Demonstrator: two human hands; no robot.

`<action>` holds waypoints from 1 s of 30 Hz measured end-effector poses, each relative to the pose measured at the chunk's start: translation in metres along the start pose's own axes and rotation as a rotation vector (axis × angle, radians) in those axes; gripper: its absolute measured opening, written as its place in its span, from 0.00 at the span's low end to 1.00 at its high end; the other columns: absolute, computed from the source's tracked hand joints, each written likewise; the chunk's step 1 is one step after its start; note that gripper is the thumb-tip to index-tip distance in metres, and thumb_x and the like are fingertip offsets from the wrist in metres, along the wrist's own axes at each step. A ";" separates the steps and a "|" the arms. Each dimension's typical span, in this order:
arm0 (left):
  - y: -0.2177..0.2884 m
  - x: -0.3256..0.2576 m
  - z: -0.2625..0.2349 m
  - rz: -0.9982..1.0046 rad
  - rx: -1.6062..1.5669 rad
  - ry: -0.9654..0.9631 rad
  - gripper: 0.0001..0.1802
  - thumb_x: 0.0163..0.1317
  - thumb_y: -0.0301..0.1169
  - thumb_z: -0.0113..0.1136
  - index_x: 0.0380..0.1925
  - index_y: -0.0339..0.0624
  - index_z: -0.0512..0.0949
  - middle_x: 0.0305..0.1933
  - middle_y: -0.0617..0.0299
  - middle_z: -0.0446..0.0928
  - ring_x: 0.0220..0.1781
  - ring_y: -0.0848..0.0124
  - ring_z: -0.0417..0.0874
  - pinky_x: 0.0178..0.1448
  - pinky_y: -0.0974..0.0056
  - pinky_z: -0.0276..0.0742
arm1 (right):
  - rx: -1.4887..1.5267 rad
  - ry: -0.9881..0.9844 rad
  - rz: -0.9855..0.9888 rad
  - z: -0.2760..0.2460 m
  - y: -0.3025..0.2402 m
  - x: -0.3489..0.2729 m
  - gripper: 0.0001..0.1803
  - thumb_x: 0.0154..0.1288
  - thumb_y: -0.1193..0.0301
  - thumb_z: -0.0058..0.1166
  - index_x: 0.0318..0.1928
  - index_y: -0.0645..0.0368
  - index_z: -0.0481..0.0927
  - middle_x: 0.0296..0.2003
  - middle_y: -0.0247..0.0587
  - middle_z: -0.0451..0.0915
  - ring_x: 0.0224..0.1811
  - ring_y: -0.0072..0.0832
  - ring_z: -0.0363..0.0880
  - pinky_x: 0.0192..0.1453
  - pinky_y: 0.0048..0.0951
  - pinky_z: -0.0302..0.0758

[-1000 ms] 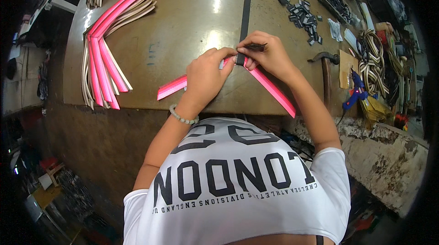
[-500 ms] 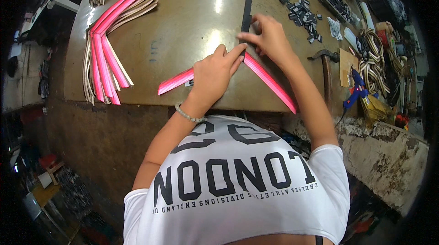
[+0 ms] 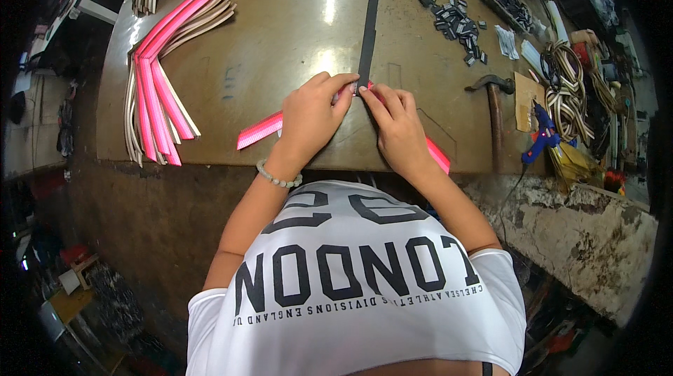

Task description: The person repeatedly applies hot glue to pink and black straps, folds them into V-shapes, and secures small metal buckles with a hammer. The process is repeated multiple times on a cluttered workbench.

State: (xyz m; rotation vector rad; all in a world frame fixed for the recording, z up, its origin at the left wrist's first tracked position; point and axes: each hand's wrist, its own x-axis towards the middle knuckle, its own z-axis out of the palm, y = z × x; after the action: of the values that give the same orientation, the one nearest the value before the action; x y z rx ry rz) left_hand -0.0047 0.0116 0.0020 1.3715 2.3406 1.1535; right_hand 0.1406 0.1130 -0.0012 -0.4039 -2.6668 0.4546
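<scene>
A folded pink strap (image 3: 258, 130) lies bent in a V on the brown worktable (image 3: 280, 32), its fold under my fingers. My left hand (image 3: 308, 115) pinches the fold from the left, a bead bracelet on its wrist. My right hand (image 3: 396, 123) presses the fold from the right; the strap's other leg (image 3: 438, 155) pokes out below it. A black strap (image 3: 368, 32) runs from the far table edge down to the point where both sets of fingertips meet.
A pile of pink and beige straps (image 3: 158, 88) lies at the left. Black buckles (image 3: 456, 22) are scattered at the back right. A hammer (image 3: 493, 106), a blue glue gun (image 3: 541, 139) and striped webbing rolls (image 3: 568, 88) sit at the right.
Both hands have moved closer together over the strap's fold. The right hand has come down from the black strap's end onto the fold, covering more of the right pink leg.
</scene>
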 end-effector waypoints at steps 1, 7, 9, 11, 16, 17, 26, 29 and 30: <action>0.001 0.000 0.000 -0.002 0.004 0.008 0.11 0.64 0.35 0.62 0.45 0.52 0.85 0.25 0.58 0.75 0.25 0.63 0.78 0.31 0.60 0.72 | 0.005 -0.022 0.010 -0.002 -0.002 0.003 0.28 0.55 0.83 0.50 0.59 0.59 0.76 0.55 0.48 0.74 0.51 0.45 0.72 0.58 0.41 0.73; 0.006 0.004 -0.012 -0.003 -0.113 -0.028 0.11 0.64 0.34 0.62 0.45 0.46 0.85 0.27 0.55 0.77 0.26 0.63 0.78 0.33 0.61 0.74 | -0.149 0.219 0.269 -0.035 0.057 -0.024 0.17 0.64 0.73 0.54 0.53 0.62 0.77 0.57 0.56 0.73 0.60 0.49 0.70 0.65 0.47 0.65; 0.005 0.002 -0.020 -0.012 -0.121 0.018 0.11 0.64 0.34 0.61 0.44 0.46 0.84 0.28 0.55 0.77 0.29 0.60 0.80 0.35 0.58 0.75 | -0.599 0.449 0.489 -0.057 0.090 -0.048 0.23 0.67 0.61 0.56 0.56 0.63 0.76 0.55 0.55 0.74 0.59 0.51 0.70 0.64 0.50 0.64; 0.003 -0.001 -0.027 -0.022 -0.110 0.024 0.10 0.64 0.34 0.61 0.43 0.45 0.84 0.29 0.55 0.77 0.29 0.59 0.80 0.35 0.59 0.75 | -0.674 0.111 1.004 -0.078 0.103 -0.057 0.28 0.72 0.52 0.50 0.55 0.66 0.76 0.52 0.59 0.76 0.56 0.54 0.73 0.58 0.50 0.70; -0.005 -0.008 -0.021 -0.056 -0.072 -0.043 0.08 0.64 0.33 0.62 0.39 0.42 0.83 0.31 0.55 0.78 0.29 0.63 0.80 0.35 0.62 0.75 | -0.042 0.252 0.910 -0.100 0.042 -0.030 0.24 0.76 0.56 0.46 0.42 0.70 0.78 0.28 0.57 0.79 0.30 0.43 0.78 0.39 0.42 0.74; -0.007 -0.008 -0.018 -0.031 -0.071 0.005 0.08 0.64 0.32 0.62 0.38 0.42 0.83 0.32 0.55 0.78 0.29 0.63 0.80 0.35 0.61 0.75 | 0.065 0.349 0.854 -0.083 0.020 -0.022 0.21 0.76 0.58 0.45 0.40 0.67 0.77 0.23 0.53 0.77 0.25 0.37 0.74 0.33 0.40 0.73; -0.010 -0.014 -0.013 -0.005 -0.069 0.068 0.08 0.63 0.33 0.62 0.38 0.42 0.83 0.33 0.56 0.78 0.27 0.61 0.80 0.35 0.60 0.76 | 0.448 0.047 0.507 -0.050 -0.022 -0.005 0.15 0.77 0.63 0.43 0.38 0.63 0.71 0.21 0.60 0.75 0.26 0.61 0.75 0.29 0.50 0.69; -0.006 -0.014 -0.016 0.013 -0.009 0.024 0.10 0.63 0.36 0.63 0.40 0.43 0.82 0.33 0.56 0.77 0.28 0.61 0.80 0.35 0.59 0.76 | 0.243 -0.335 0.561 -0.049 -0.025 -0.012 0.18 0.75 0.60 0.46 0.39 0.65 0.70 0.27 0.67 0.77 0.33 0.66 0.77 0.34 0.57 0.71; -0.004 -0.014 -0.017 0.030 0.031 0.009 0.11 0.63 0.36 0.63 0.41 0.43 0.82 0.34 0.56 0.77 0.28 0.61 0.80 0.35 0.59 0.76 | 0.227 -0.224 0.592 -0.047 -0.023 -0.015 0.18 0.76 0.59 0.46 0.39 0.64 0.71 0.28 0.68 0.78 0.34 0.66 0.77 0.34 0.57 0.71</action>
State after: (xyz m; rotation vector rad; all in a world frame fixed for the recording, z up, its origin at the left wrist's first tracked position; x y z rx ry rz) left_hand -0.0084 -0.0095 0.0074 1.4192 2.3616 1.1389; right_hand 0.1692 0.0990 0.0433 -1.1351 -2.6222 1.0158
